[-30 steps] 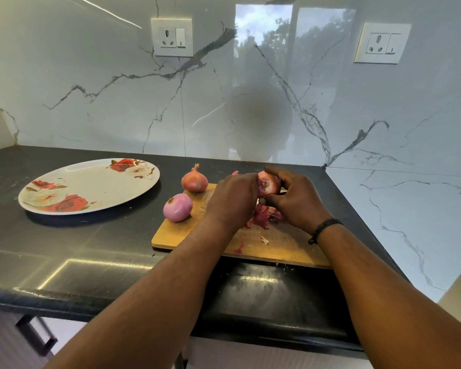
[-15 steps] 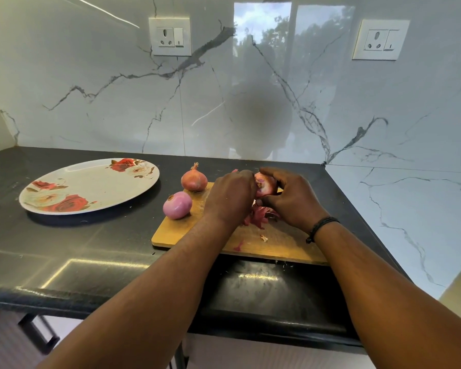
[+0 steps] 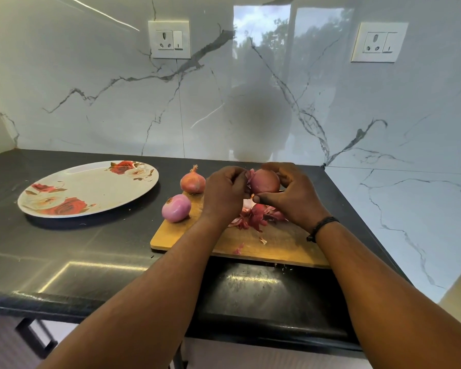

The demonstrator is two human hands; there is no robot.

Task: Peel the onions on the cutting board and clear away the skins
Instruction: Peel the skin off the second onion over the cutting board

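Two onions (image 3: 192, 180) (image 3: 176, 208) beside flowered plate (image 3: 91, 187)

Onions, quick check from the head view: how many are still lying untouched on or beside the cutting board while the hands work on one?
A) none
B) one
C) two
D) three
C: an unpeeled onion lies at the far left corner of the cutting board, a peeled onion lies nearer on its left end, and a third onion is in both hands.
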